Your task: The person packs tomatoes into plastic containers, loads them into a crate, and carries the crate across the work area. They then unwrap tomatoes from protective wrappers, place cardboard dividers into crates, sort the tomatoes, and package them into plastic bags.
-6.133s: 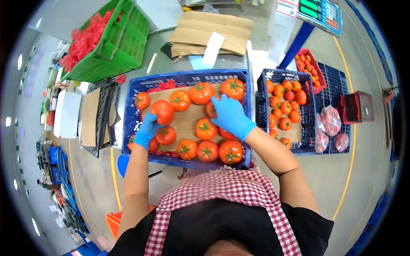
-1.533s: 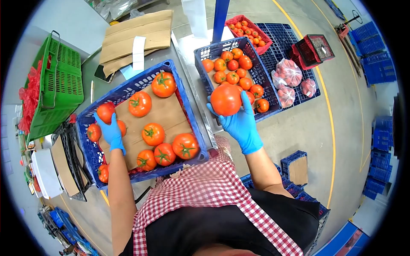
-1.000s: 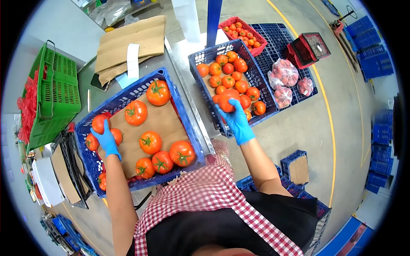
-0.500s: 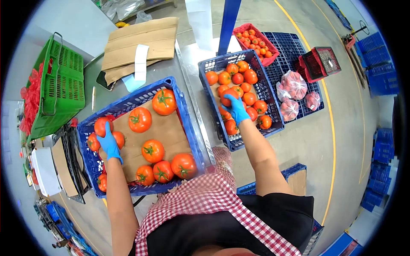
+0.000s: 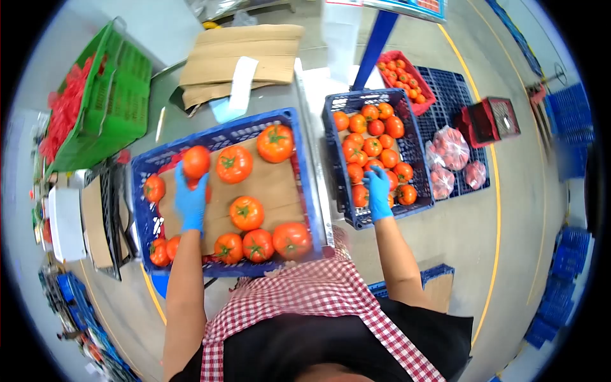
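My gloved left hand (image 5: 191,202) is closed around the lower side of a red tomato (image 5: 196,162) in the left blue crate (image 5: 308,191). Part of another tomato shows beneath that hand. Larger tomatoes with green stems, such as one tomato (image 5: 246,212), lie on the crate's cardboard liner (image 5: 219,200). Over the right blue crate (image 5: 428,172), my gloved right hand (image 5: 379,196) has its fingers bent and slightly apart among the tomatoes. It touches or nearly touches a tomato (image 5: 390,180), and no tomato is visibly gripped.
Folded cardboard (image 5: 238,54) and a paper strip (image 5: 242,86) lie behind the left crate. A green crate (image 5: 118,95) with red bags stands at far left. Beyond the right crate are a red-lined crate (image 5: 428,102) of tomatoes, bagged tomatoes (image 5: 450,146) and a blue pallet (image 5: 445,86).
My left hand has moved right within its crate with a tomato in it. My right hand has let go of a tomato and moved toward the near part of its crate. The view has shifted.
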The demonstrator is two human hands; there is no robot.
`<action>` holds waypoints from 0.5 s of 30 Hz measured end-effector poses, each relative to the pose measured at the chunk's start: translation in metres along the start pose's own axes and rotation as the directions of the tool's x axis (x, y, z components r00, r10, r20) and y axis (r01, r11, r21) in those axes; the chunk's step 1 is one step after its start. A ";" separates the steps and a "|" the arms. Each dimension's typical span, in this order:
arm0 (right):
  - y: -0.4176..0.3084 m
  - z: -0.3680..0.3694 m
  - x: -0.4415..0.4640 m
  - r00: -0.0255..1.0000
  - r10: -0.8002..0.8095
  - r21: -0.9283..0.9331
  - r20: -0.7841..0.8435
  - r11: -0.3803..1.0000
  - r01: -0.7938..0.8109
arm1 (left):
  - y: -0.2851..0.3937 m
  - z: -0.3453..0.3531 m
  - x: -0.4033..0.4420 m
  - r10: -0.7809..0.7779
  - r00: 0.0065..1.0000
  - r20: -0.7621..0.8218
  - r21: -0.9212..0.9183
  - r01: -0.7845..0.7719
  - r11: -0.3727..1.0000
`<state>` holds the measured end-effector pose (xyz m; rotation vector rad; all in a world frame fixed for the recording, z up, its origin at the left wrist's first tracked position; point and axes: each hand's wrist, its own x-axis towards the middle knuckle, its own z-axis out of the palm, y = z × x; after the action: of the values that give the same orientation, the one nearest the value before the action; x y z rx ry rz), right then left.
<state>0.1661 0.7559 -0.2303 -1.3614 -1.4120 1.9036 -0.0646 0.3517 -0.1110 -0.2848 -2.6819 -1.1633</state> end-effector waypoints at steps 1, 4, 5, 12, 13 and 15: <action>-0.022 0.013 -0.018 0.985 -0.149 0.032 0.087 0.989 0.147 | 0.001 -0.002 0.002 0.050 0.995 0.090 -0.008 -0.049 0.999; -0.108 0.088 -0.095 0.836 -0.447 -0.068 0.318 0.869 0.491 | 0.007 -0.004 0.014 0.074 0.975 0.208 0.014 -0.079 0.997; -0.128 0.112 -0.117 0.726 -0.505 -0.069 0.467 0.798 0.599 | 0.007 -0.002 0.017 0.061 0.976 0.208 0.159 -0.096 0.983; -0.116 0.260 -0.160 0.131 -0.200 -0.153 0.971 -0.102 0.983 | 0.043 -0.010 0.015 -0.090 0.951 0.295 0.413 -0.042 0.910; -0.113 0.271 -0.159 0.142 -0.119 -0.164 0.983 -0.207 0.964 | 0.038 -0.013 0.016 -0.057 0.953 0.299 0.341 -0.051 0.939; -0.119 0.275 -0.150 0.142 -0.005 -0.142 0.990 0.032 0.989 | 0.022 -0.018 0.021 0.017 0.953 0.302 0.195 -0.079 0.978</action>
<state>-0.0321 0.5531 -0.0523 0.5910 -3.1304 0.7964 -0.0772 0.3554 -0.0786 -0.5275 -3.0068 -0.8798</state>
